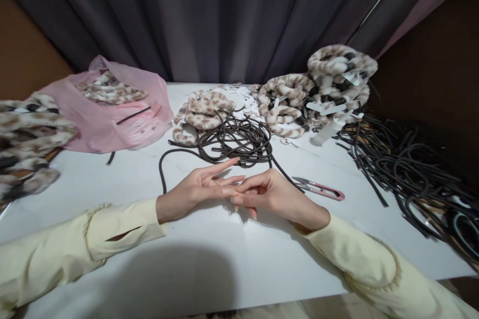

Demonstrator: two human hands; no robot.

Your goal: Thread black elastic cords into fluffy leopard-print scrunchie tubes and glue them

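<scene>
My left hand (194,192) rests on the white table (112,184) with its fingers stretched out toward the right, holding nothing. My right hand (275,194) lies beside it, fingers curled and touching the left hand's fingertips; I see nothing in it. Just behind both hands lies a tangle of dark rubber cord (232,142). Pink-handled thread snips (320,188) lie on the table right of my right hand.
A pink plastic bag (112,119) of spotted fur rings sits at back left. Loose fur rings (204,109) and a bigger heap (322,89) lie at the back. More dark cords (411,169) pile at right; fur pieces (26,144) at far left. A dark curtain hangs behind.
</scene>
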